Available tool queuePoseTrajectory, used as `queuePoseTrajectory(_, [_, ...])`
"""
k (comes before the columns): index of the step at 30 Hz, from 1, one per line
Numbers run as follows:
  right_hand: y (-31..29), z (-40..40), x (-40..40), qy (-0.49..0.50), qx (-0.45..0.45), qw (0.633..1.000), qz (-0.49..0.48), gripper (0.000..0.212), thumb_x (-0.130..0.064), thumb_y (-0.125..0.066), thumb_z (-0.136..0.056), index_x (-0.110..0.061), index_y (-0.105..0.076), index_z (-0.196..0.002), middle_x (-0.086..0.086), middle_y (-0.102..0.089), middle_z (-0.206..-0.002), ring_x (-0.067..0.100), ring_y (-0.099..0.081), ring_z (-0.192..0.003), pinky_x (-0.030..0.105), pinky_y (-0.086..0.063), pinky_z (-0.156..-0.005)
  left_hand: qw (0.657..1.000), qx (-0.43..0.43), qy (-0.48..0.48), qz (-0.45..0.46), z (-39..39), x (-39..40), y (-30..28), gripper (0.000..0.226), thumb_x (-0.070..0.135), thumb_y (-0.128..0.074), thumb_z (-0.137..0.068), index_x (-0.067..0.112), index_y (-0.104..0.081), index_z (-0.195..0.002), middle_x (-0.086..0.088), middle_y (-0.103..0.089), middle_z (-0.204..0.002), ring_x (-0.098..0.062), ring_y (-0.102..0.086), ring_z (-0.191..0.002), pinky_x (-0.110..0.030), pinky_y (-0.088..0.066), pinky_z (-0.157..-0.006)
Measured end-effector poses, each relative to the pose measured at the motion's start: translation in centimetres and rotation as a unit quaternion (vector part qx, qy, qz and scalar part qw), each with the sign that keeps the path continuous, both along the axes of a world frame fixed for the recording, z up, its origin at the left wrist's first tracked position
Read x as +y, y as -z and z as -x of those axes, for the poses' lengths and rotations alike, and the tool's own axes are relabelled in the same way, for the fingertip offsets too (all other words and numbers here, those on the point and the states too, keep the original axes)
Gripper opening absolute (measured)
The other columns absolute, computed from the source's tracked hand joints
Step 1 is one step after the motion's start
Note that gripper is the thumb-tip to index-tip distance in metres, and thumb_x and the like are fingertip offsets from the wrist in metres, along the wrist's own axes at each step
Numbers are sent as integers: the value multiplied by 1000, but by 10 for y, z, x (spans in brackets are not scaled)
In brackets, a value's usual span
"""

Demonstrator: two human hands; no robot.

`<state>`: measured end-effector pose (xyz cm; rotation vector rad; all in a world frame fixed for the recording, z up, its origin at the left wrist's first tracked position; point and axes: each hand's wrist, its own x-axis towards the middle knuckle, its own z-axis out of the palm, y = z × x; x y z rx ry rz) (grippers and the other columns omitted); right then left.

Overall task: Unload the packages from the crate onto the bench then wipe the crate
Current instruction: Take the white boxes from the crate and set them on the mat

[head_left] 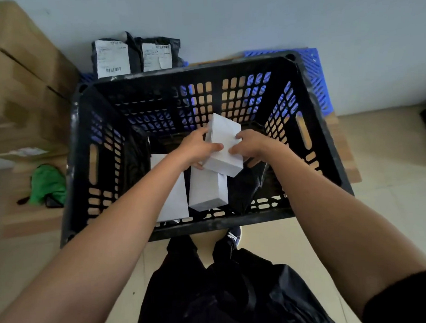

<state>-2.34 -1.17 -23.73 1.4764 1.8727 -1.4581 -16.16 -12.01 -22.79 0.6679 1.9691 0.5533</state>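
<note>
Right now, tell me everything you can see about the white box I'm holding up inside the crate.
The white box is a plain rectangular carton, smooth and unmarked on the faces that show, looking like matte cardboard. It is closed and tilted, its far end raised. The left hand grips its left side with the thumb across the top; the right hand grips its right side. It sits inside the black crate, its near corner over a second white box lying on the crate floor; whether they touch is unclear.
</note>
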Motion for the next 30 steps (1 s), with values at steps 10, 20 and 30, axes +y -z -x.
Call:
queuePoseTrajectory(10, [-20, -11, 5, 8, 61, 998, 32, 63, -18, -67, -98, -16, -38, -154, 15, -63, -128, 28, -70, -101, 48, -61, -87, 998, 10, -26, -48, -10, -17, -18, 73, 22, -73, -93, 30, -36, -155, -4, -54, -136, -27, -60, -114, -44, -64, -76])
queuePoseTrajectory(20, [-60, -9, -5, 3, 173, 982, -76, 60, -25, -70, -95, -24, -46, -150, 7, -69, -121, 24, -70, -103, 46, -62, -88, 967, -75, -145, -196, -6, -72, -51, 60, 11, -67, -97, 34, -46, -148, -1, -61, -128, -20, -62, -114, -37, -63, -74])
queuePoseTrajectory(30, [-105, -3, -71, 152, 371, 916, 16, 35, -27, -61, -102, -23, -61, -137, 4, -72, -118, 21, -75, -94, 38, -63, -76, 908, -31, -179, -376, -7, -118, -88, 66, 5, -63, -98, 35, -43, -154, 11, -62, -136, -5, -62, -113, -24, -59, -81])
